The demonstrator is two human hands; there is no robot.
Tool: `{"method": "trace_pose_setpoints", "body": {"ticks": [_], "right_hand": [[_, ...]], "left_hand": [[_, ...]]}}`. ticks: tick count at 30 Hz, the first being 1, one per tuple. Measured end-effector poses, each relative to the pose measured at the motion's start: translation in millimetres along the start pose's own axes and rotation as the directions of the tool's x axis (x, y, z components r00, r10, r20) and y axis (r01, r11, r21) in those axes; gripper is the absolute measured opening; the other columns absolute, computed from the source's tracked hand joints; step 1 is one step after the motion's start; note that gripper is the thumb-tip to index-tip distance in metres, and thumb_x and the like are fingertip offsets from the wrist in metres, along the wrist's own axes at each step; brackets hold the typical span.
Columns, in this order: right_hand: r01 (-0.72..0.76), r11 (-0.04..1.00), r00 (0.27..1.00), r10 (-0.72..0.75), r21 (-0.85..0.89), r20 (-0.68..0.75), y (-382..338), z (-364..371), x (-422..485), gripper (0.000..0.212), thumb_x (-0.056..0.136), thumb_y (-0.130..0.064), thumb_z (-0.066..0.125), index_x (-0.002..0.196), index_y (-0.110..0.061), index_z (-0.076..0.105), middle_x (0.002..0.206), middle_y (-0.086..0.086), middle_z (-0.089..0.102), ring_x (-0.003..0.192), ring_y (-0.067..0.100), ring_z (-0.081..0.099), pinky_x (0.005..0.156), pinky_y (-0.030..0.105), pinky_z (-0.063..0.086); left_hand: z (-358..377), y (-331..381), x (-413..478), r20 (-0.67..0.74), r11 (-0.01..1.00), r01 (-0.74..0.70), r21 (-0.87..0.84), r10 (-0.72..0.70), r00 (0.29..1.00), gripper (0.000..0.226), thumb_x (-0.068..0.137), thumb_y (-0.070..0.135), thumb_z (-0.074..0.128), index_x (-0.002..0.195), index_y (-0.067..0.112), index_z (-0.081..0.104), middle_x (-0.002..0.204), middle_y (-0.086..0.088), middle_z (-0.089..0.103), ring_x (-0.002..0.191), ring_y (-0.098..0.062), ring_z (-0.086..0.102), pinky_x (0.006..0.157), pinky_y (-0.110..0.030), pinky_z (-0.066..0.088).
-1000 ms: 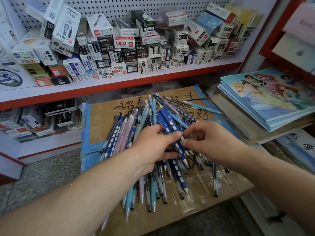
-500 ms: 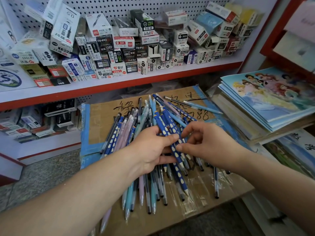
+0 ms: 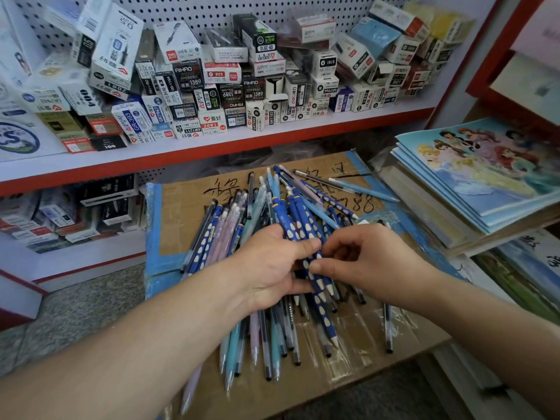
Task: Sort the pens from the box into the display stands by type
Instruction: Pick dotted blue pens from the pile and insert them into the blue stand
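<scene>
Both our bare forearms stretch in from the bottom edge, the left forearm [image 3: 136, 353] from the lower left and the right forearm [image 3: 485, 322] from the lower right, and our hands meet at mid-frame. Our left hand [image 3: 269, 268] lies back-up, its thumb laid across the top of a bundle of blue pens [image 3: 298, 219] and its fingers curled underneath, gripping them. Our right hand [image 3: 366, 259] sits just beside it, knuckles up, fingers bent inward. Its thumb and forefinger pinch one pen of that bundle, close to the left thumb tip.
</scene>
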State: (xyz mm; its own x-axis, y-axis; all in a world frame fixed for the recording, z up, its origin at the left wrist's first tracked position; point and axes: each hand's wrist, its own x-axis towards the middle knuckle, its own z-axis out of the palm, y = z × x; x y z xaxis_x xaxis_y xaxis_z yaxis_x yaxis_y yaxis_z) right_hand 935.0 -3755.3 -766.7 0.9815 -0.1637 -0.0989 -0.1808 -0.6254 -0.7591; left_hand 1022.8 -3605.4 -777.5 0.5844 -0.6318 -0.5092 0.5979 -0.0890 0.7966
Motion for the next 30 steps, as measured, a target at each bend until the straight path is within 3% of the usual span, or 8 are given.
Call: {"method": "trace_pose_setpoints", "body": {"ticks": [3,5,7,9,13,18,25,30], "right_hand": [[0.009,0.998,1.000,-0.010,0.062,0.025,-1,-3,0,0.016,0.078,-0.041,0.081,0.078,-0.027,0.074,0.067,-0.004,0.069,0.054,0.002,0.055,0.050,0.018,0.045],[-0.001,0.995,0.999,0.006,0.099,-0.052,3,-8,7,0.015,0.083,-0.037,0.079,0.078,-0.024,0.074,0.064,-0.007,0.068,0.051,-0.002,0.054,0.049,0.014,0.043],[-0.049,0.998,0.973,0.041,-0.030,-0.225,20,-18,26,0.013,0.090,-0.033,0.074,0.080,-0.024,0.072,0.068,-0.009,0.067,0.058,-0.002,0.057,0.051,0.015,0.046],[-0.158,0.966,0.940,0.085,-0.204,-0.329,42,-27,48,0.006,0.095,-0.031,0.069,0.090,-0.028,0.070,0.085,-0.010,0.069,0.071,-0.001,0.058,0.056,0.019,0.046],[-0.276,0.907,0.937,0.180,-0.318,-0.301,70,-29,74,0.023,0.096,-0.035,0.068,0.110,-0.018,0.072,0.097,-0.001,0.068,0.082,0.016,0.061,0.068,0.028,0.048],[-0.269,0.898,0.941,0.170,-0.348,-0.291,69,-26,85,0.015,0.093,-0.027,0.072,0.104,-0.018,0.077,0.097,0.000,0.073,0.089,0.018,0.065,0.080,0.035,0.056],[-0.322,0.861,0.937,0.229,-0.394,-0.265,62,-22,89,0.012,0.089,-0.021,0.068,0.079,-0.026,0.071,0.083,-0.002,0.072,0.077,0.017,0.066,0.074,0.038,0.061],[-0.378,0.869,0.899,0.262,-0.319,-0.351,44,-27,74,0.015,0.087,-0.026,0.074,0.073,-0.028,0.067,0.081,-0.003,0.069,0.075,0.017,0.066,0.073,0.043,0.062]], "left_hand": [[0,0,-1,0.011,1.000,0.018,-0.011,-0.017,1.000,0.023,0.098,-0.002,0.057,0.121,0.001,0.061,0.120,-0.024,0.069,0.098,-0.036,0.066,0.089,-0.067,0.053],[0,-1,0,0.007,1.000,0.022,-0.007,-0.022,1.000,0.027,0.097,-0.003,0.058,0.123,0.001,0.060,0.116,-0.022,0.070,0.096,-0.031,0.068,0.083,-0.062,0.057],[0,-2,2,-0.003,1.000,0.021,0.001,-0.021,1.000,0.033,0.097,-0.005,0.058,0.129,0.001,0.057,0.110,-0.016,0.069,0.090,-0.024,0.070,0.076,-0.056,0.060],[-1,-2,2,-0.011,1.000,0.026,0.005,-0.026,1.000,0.032,0.098,-0.004,0.057,0.129,0.001,0.056,0.098,-0.013,0.072,0.084,-0.022,0.073,0.073,-0.053,0.061],[0,-2,-1,0.010,0.998,0.041,0.048,-0.042,0.999,0.030,0.100,0.002,0.056,0.130,0.003,0.053,0.094,-0.011,0.076,0.085,-0.022,0.075,0.071,-0.049,0.062],[0,-3,-3,0.014,0.997,0.048,0.059,-0.049,0.999,0.024,0.100,0.001,0.056,0.124,0.006,0.056,0.093,-0.012,0.075,0.092,-0.030,0.076,0.074,-0.053,0.061],[-1,-3,-4,0.007,0.997,0.062,0.042,-0.062,0.998,0.030,0.100,0.001,0.057,0.129,0.005,0.054,0.098,-0.012,0.075,0.096,-0.030,0.075,0.086,-0.060,0.057],[-2,-3,-2,-0.017,0.998,0.062,0.026,-0.061,0.998,0.034,0.099,0.000,0.058,0.132,0.006,0.052,0.104,-0.013,0.076,0.097,-0.030,0.075,0.082,-0.059,0.058]]}}
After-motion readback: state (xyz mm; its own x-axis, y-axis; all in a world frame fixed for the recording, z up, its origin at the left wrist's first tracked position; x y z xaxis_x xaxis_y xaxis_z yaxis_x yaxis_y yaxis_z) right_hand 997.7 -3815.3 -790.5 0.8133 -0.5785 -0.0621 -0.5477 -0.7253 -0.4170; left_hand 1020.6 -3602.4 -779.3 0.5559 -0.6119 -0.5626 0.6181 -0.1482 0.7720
